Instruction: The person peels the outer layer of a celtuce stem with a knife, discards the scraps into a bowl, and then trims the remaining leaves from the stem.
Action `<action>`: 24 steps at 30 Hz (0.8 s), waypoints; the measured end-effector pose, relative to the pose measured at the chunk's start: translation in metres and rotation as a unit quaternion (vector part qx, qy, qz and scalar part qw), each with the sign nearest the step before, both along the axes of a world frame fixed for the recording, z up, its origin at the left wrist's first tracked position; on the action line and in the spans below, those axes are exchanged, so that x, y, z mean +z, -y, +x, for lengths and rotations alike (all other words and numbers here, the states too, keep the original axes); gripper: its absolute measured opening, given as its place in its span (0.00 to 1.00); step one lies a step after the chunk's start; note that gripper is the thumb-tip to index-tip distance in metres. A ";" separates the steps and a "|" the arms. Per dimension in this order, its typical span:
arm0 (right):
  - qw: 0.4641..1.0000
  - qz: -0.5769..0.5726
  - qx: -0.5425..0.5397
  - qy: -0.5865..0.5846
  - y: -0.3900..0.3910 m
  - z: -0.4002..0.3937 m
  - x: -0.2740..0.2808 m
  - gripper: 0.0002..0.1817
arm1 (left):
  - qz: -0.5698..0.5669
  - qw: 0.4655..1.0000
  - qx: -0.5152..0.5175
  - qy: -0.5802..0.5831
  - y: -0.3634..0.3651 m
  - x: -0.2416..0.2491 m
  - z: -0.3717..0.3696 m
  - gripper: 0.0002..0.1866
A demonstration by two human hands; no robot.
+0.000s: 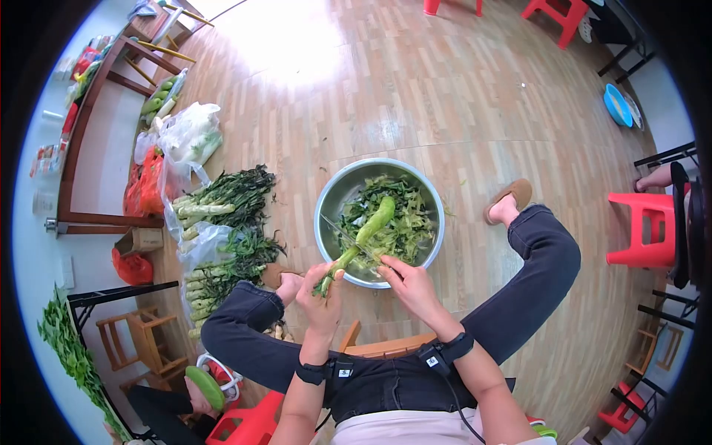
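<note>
My left hand (320, 300) is closed around the leafy end of a celtuce stem (377, 221), a pale green, partly peeled stalk pointing away from me. In my right hand (412, 291) is a knife (343, 232), its thin blade running up and left, crossing under or against the stalk; the handle is mostly hidden by my fingers. Both hands are over the near rim of a large metal basin (322, 245). Green peelings and dark leaves (408, 222) lie in the basin below the stalk.
Several unpeeled celtuce stems (215, 211) with dark leaves lie on plastic to the left. White bags (191, 133) and a red bag (152, 182) stand beyond them, near a wooden table (67, 178). A red stool (645, 228) and a seated person's leg (655, 178) are at right.
</note>
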State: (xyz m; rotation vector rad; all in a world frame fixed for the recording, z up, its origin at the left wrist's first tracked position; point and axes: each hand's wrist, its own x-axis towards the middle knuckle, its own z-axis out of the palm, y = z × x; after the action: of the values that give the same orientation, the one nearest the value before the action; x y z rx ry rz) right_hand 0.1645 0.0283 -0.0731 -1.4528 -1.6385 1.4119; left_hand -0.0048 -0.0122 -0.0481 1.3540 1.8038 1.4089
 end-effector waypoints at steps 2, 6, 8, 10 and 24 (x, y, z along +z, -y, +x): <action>1.000 -0.014 -0.007 -0.015 0.001 0.000 -0.007 0.18 | 0.007 1.000 -0.005 0.003 0.002 -0.002 -0.001 0.08; 1.000 -0.011 0.004 0.016 -0.001 0.000 -0.001 0.18 | 0.002 1.000 0.003 0.003 0.003 -0.001 0.000 0.08; 1.000 -0.005 0.006 0.029 -0.001 0.000 -0.001 0.17 | 0.001 1.000 -0.003 -0.008 0.003 0.002 0.000 0.08; 0.995 0.052 -0.005 0.080 0.000 -0.001 -0.010 0.18 | -0.002 1.000 0.004 -0.006 0.003 0.003 0.002 0.08; 1.000 -0.010 0.003 0.019 0.003 0.014 0.001 0.18 | 0.017 0.999 -0.020 -0.046 0.001 0.009 0.005 0.09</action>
State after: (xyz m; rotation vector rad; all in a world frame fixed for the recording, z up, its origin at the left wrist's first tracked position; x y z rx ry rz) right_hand 0.1786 0.0253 -0.0723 -1.4951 -1.6568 1.4175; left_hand 0.0004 -0.0132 -0.0396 1.4869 1.8084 1.3816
